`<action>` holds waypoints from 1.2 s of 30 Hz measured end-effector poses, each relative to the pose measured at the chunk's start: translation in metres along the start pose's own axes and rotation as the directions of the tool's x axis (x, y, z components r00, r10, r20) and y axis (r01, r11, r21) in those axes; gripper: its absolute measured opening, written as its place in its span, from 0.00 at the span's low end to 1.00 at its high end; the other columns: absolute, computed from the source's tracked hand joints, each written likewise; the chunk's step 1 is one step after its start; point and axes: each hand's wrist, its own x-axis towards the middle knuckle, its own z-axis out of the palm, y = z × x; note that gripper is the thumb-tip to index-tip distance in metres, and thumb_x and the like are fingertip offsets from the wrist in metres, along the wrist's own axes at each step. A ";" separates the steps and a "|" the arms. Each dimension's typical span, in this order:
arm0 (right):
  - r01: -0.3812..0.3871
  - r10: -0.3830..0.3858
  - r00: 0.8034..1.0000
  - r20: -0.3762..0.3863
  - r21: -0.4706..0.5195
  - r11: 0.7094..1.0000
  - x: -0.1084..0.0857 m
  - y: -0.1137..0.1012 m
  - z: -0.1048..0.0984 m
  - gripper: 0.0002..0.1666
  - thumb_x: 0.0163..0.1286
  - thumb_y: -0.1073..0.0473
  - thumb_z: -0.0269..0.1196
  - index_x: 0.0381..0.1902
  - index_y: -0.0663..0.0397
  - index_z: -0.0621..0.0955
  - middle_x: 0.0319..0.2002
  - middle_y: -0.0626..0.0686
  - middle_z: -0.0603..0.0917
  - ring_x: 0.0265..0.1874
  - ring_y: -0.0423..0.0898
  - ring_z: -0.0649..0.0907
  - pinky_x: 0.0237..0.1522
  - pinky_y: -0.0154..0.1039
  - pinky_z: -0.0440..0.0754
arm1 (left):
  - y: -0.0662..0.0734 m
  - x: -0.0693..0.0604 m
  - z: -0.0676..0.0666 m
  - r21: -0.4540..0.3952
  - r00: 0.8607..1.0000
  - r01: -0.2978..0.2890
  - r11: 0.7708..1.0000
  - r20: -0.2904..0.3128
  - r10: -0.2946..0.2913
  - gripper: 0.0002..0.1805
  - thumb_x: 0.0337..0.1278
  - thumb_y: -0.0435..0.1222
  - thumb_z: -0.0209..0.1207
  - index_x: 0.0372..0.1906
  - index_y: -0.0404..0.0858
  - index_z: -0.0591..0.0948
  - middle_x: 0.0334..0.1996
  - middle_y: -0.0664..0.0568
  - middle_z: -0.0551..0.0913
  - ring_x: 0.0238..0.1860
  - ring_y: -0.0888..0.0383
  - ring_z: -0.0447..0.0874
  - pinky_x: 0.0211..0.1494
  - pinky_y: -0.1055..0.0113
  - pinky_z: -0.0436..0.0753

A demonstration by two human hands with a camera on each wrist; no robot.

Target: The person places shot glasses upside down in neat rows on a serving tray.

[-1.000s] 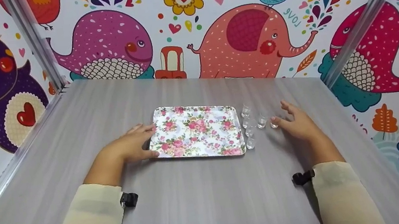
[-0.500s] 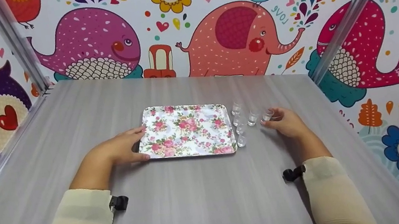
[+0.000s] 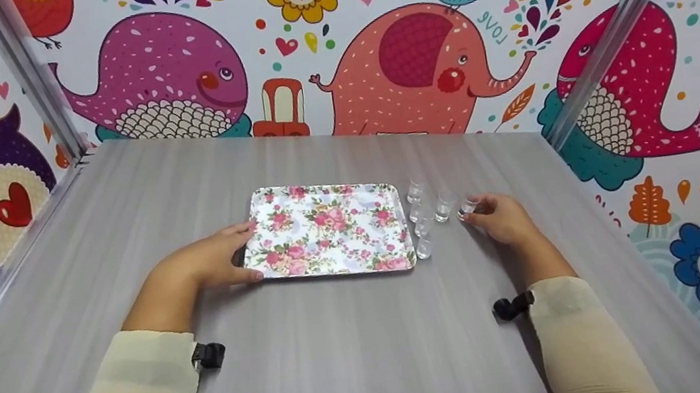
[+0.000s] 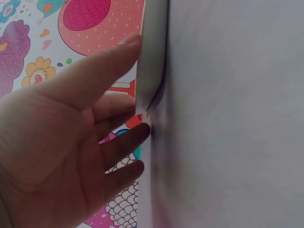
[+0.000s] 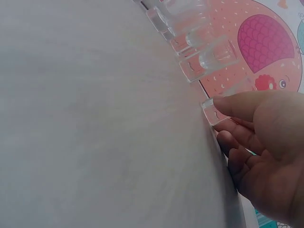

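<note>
A floral tray (image 3: 327, 230) lies flat on the table. My left hand (image 3: 212, 260) rests at its left edge, thumb and fingertips touching the rim; in the left wrist view the fingers of that hand (image 4: 71, 128) are nearly straight beside the tray's side (image 4: 153, 57). My right hand (image 3: 502, 219) pinches a small clear glass (image 3: 468, 206) between thumb and fingers, and the glass stands upright on the table. The right wrist view shows the thumb of this hand (image 5: 270, 142) against the glass (image 5: 213, 112). Another clear glass (image 3: 442, 208) stands just left of it.
Several more clear glasses (image 3: 421, 227) stand in a column along the tray's right edge. The grey table (image 3: 357, 346) is bounded at the back by a wall with printed cartoon animals (image 3: 415, 77). Metal posts (image 3: 627, 27) rise at both back corners.
My right hand has moved in from beside the rightmost glass and its thumb and fingers have closed round it. The left hand keeps its place at the tray while the head view has shifted slightly.
</note>
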 end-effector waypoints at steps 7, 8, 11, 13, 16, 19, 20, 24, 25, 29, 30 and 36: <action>0.032 -0.032 0.999 -0.029 -0.028 0.999 0.000 0.006 0.000 0.29 0.72 0.49 0.72 0.66 0.56 0.84 0.52 0.59 0.87 0.47 0.50 0.81 0.45 0.34 0.79 | 0.003 0.000 0.001 0.007 1.000 -0.009 1.000 0.011 0.009 0.54 0.66 0.54 0.70 0.85 0.34 0.58 0.89 0.45 0.51 0.87 0.36 0.51 0.87 0.36 0.56; 0.024 -0.025 0.999 -0.029 -0.022 0.999 -0.001 0.006 0.000 0.29 0.72 0.48 0.72 0.65 0.56 0.84 0.53 0.59 0.87 0.48 0.51 0.81 0.45 0.34 0.79 | 0.004 0.000 0.001 0.005 1.000 -0.007 1.000 0.013 0.007 0.54 0.66 0.54 0.70 0.85 0.34 0.58 0.89 0.45 0.51 0.87 0.36 0.50 0.87 0.36 0.56; -0.024 0.025 1.000 -0.017 0.013 1.000 -0.002 0.004 -0.002 0.29 0.72 0.45 0.73 0.64 0.54 0.84 0.55 0.58 0.87 0.49 0.50 0.81 0.47 0.33 0.80 | 0.003 0.000 0.001 0.002 1.000 -0.006 1.000 0.015 0.006 0.54 0.66 0.54 0.70 0.85 0.34 0.57 0.89 0.45 0.51 0.88 0.36 0.50 0.87 0.36 0.55; -0.066 0.066 0.998 -0.008 0.051 0.997 -0.003 0.002 -0.004 0.29 0.71 0.43 0.72 0.63 0.53 0.84 0.57 0.57 0.86 0.50 0.50 0.81 0.47 0.33 0.81 | 0.003 0.000 0.001 0.002 1.000 -0.006 1.000 0.015 0.006 0.55 0.66 0.54 0.70 0.86 0.34 0.57 0.89 0.45 0.50 0.88 0.36 0.49 0.87 0.36 0.55; -0.109 0.109 0.994 0.002 0.119 0.987 -0.005 -0.002 -0.007 0.28 0.72 0.43 0.72 0.62 0.52 0.83 0.56 0.55 0.86 0.49 0.49 0.81 0.46 0.32 0.83 | 0.003 0.000 0.000 -0.001 1.000 -0.003 1.000 0.017 0.003 0.55 0.66 0.54 0.70 0.86 0.34 0.57 0.89 0.45 0.50 0.88 0.36 0.48 0.88 0.36 0.55; -0.130 0.130 0.991 0.010 0.185 0.974 -0.008 -0.007 -0.011 0.28 0.72 0.44 0.72 0.63 0.51 0.82 0.55 0.53 0.85 0.50 0.50 0.82 0.47 0.34 0.85 | 0.004 0.001 -0.001 -0.004 1.000 -0.004 1.000 0.019 0.004 0.54 0.66 0.54 0.70 0.86 0.35 0.56 0.89 0.45 0.50 0.88 0.36 0.48 0.88 0.37 0.54; -0.140 0.139 0.990 0.016 0.212 0.967 -0.009 -0.010 -0.013 0.28 0.72 0.44 0.72 0.63 0.50 0.82 0.55 0.53 0.85 0.50 0.51 0.82 0.48 0.34 0.86 | 0.004 0.001 -0.001 -0.005 1.000 -0.004 1.000 0.020 0.005 0.54 0.66 0.53 0.70 0.86 0.35 0.56 0.89 0.45 0.50 0.88 0.36 0.48 0.88 0.37 0.54; -0.159 0.160 0.987 0.020 0.269 0.950 -0.013 -0.023 -0.021 0.30 0.72 0.40 0.72 0.64 0.46 0.80 0.57 0.53 0.82 0.56 0.52 0.81 0.56 0.37 0.86 | 0.006 0.000 -0.001 -0.009 1.000 -0.008 1.000 0.023 0.008 0.54 0.66 0.53 0.70 0.86 0.34 0.57 0.89 0.44 0.50 0.88 0.35 0.49 0.88 0.36 0.55; -0.154 0.156 0.988 0.013 0.275 0.949 -0.014 -0.028 -0.022 0.30 0.72 0.39 0.72 0.64 0.45 0.80 0.57 0.53 0.82 0.58 0.52 0.80 0.58 0.37 0.85 | 0.006 0.001 -0.001 -0.009 1.000 -0.007 1.000 0.023 0.007 0.54 0.66 0.53 0.70 0.86 0.34 0.57 0.89 0.44 0.50 0.88 0.35 0.49 0.88 0.36 0.55; -0.093 0.107 0.993 -0.040 0.266 0.960 -0.017 -0.050 -0.019 0.31 0.69 0.35 0.73 0.61 0.44 0.82 0.57 0.52 0.82 0.58 0.50 0.78 0.57 0.38 0.81 | 0.005 0.000 -0.001 -0.009 1.000 -0.002 1.000 0.018 0.003 0.54 0.66 0.53 0.70 0.86 0.35 0.57 0.89 0.44 0.50 0.88 0.35 0.49 0.88 0.36 0.55; -0.069 0.086 0.995 -0.051 0.268 0.961 -0.017 -0.055 -0.017 0.31 0.69 0.36 0.74 0.61 0.45 0.83 0.56 0.52 0.82 0.57 0.50 0.78 0.56 0.38 0.81 | 0.005 0.000 -0.001 -0.011 1.000 -0.001 1.000 0.016 0.001 0.54 0.66 0.53 0.70 0.86 0.35 0.57 0.89 0.45 0.50 0.88 0.36 0.49 0.88 0.36 0.55; 0.047 -0.025 0.996 -0.087 0.250 0.967 -0.018 -0.089 0.004 0.24 0.69 0.41 0.75 0.56 0.46 0.86 0.50 0.52 0.85 0.51 0.50 0.81 0.50 0.37 0.83 | 0.005 -0.003 -0.002 -0.010 1.000 -0.009 1.000 0.013 0.009 0.53 0.67 0.52 0.70 0.85 0.33 0.57 0.89 0.43 0.50 0.88 0.35 0.49 0.88 0.37 0.55</action>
